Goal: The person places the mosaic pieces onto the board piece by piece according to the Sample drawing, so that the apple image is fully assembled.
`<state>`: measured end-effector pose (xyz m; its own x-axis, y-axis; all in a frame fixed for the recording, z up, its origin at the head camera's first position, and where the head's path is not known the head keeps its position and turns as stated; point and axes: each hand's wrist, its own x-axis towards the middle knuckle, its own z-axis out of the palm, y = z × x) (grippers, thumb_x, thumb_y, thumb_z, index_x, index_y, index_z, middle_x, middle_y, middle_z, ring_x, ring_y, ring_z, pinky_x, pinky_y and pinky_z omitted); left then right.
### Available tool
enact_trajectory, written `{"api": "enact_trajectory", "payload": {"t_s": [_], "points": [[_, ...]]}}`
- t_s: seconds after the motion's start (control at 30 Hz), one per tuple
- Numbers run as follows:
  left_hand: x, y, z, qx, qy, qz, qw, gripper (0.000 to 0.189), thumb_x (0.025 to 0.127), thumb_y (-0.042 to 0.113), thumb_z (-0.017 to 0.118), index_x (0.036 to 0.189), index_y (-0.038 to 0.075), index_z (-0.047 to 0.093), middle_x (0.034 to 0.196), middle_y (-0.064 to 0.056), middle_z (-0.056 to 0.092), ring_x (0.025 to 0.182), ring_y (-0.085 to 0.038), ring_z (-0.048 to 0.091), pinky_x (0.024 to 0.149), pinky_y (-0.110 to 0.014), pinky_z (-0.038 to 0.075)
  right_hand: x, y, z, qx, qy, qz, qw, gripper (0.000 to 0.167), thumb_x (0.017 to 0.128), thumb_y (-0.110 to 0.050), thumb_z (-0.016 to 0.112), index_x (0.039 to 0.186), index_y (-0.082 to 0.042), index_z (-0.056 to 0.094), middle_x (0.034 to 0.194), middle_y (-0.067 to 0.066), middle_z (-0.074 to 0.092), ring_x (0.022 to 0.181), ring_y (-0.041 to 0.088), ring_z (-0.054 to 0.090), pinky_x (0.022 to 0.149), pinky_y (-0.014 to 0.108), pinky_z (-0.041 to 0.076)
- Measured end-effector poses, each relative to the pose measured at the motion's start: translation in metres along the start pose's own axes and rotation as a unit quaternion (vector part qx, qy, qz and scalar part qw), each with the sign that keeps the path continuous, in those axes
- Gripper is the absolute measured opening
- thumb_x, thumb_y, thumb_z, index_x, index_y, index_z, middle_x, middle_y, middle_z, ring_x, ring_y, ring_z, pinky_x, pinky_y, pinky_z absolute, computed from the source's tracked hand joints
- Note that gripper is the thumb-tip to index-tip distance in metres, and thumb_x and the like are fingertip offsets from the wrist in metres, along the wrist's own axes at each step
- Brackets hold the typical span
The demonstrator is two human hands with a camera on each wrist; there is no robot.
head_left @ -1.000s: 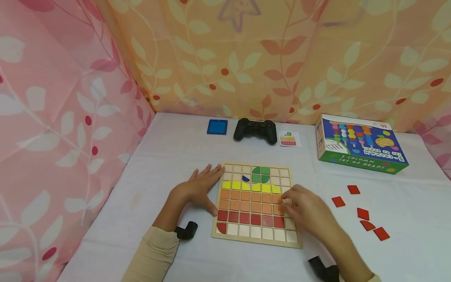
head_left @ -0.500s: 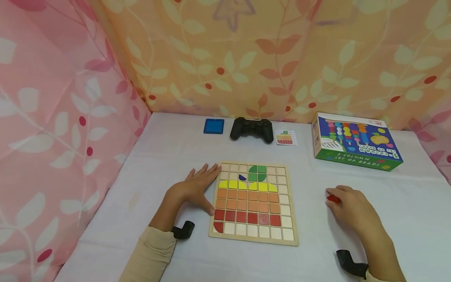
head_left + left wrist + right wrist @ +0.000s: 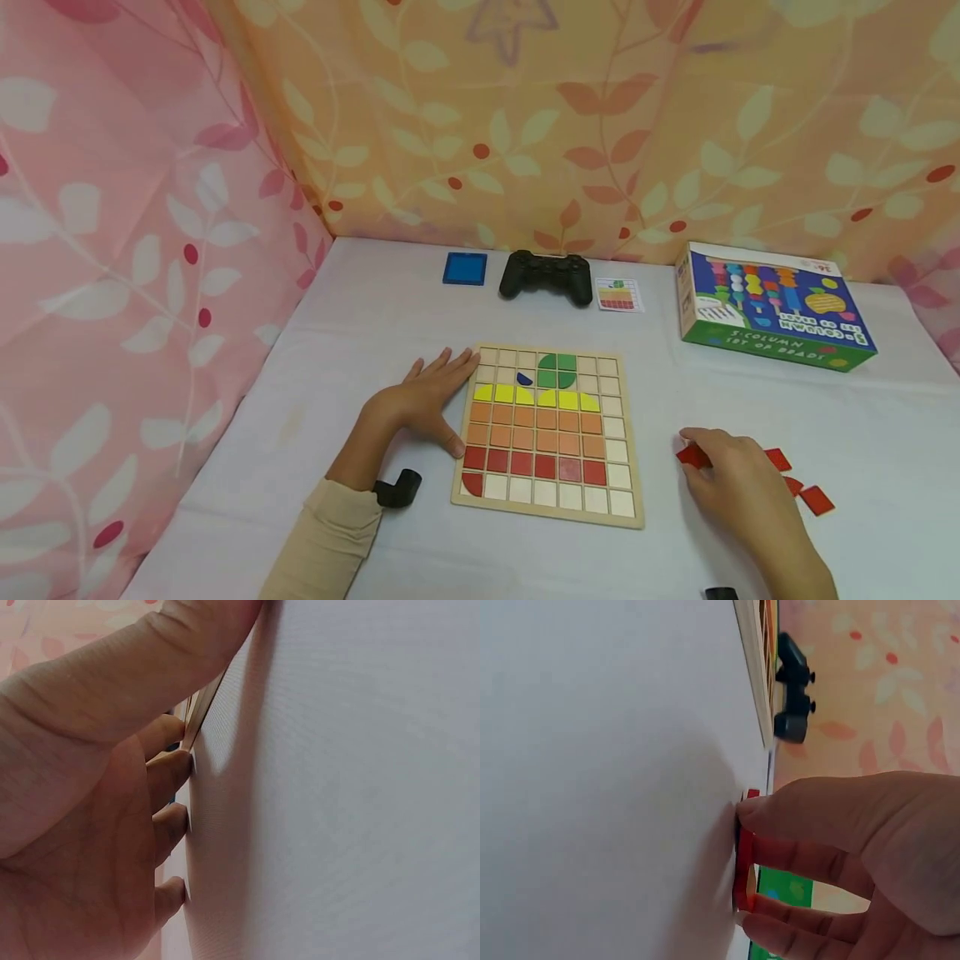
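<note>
A square wooden mosaic board [image 3: 547,508] lies on the white cloth, its grid partly filled with green, blue, yellow, orange and red tiles. My left hand [image 3: 416,408] rests flat at the board's left edge, fingers spread and thumb touching the frame; the left wrist view shows its fingertips [image 3: 174,821] against the cloth. Right of the board, my right hand [image 3: 738,479] pinches a red tile [image 3: 693,456] between thumb and fingers, low over the cloth. The right wrist view shows red [image 3: 744,862] between the fingertips; whether it is more than one tile I cannot tell.
Several loose red tiles [image 3: 816,500] lie just beyond my right hand. Along the back are a blue square tray [image 3: 465,268], a black game controller [image 3: 546,277], a small pattern card [image 3: 619,296] and a bead-set box [image 3: 776,304].
My right hand has moved from the board's right edge out to the loose red tiles and has taken hold of red there. The left hand has stayed at the board.
</note>
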<state>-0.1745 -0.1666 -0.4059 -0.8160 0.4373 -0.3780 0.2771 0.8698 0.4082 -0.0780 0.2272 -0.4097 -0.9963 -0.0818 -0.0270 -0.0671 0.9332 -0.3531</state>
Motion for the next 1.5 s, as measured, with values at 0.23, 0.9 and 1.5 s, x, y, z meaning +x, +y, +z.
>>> {"api": "enact_trajectory", "payload": {"t_s": [0.23, 0.9, 1.5], "points": [[0.000, -0.002, 0.000, 0.006, 0.000, -0.004, 1.0000, 0.136, 0.058, 0.052, 0.094, 0.163, 0.025, 0.012, 0.168, 0.003, 0.006, 0.153, -0.024, -0.006, 0.120, -0.053, -0.003, -0.002, -0.027, 0.010, 0.026, 0.000, -0.047, 0.9986, 0.046, 0.071, -0.004, 0.088, 0.115, -0.005, 0.073, 0.104, 0.009, 0.072, 0.104, 0.035, 0.058, 0.087, 0.057, 0.053], [0.000, 0.000, -0.001, 0.006, -0.007, 0.003, 1.0000, 0.135, 0.059, 0.051, 0.094, 0.163, 0.023, 0.013, 0.168, 0.002, 0.006, 0.153, -0.025, -0.006, 0.119, -0.055, -0.003, -0.008, -0.085, 0.038, 0.080, 0.074, -0.184, 0.9769, 0.034, 0.072, 0.001, 0.085, 0.098, -0.015, 0.071, 0.096, -0.010, 0.067, 0.093, 0.011, 0.058, 0.082, 0.034, 0.056], [0.000, -0.001, -0.002, 0.001, -0.007, 0.009, 0.9999, 0.135, 0.059, 0.052, 0.093, 0.163, 0.023, 0.013, 0.168, 0.002, 0.006, 0.153, -0.024, -0.006, 0.119, -0.054, -0.004, 0.002, -0.172, 0.071, 0.093, 0.067, -0.350, 0.9297, 0.018, 0.071, 0.003, 0.085, 0.077, -0.012, 0.075, 0.077, -0.007, 0.059, 0.075, 0.012, 0.056, 0.069, 0.026, 0.050]]}}
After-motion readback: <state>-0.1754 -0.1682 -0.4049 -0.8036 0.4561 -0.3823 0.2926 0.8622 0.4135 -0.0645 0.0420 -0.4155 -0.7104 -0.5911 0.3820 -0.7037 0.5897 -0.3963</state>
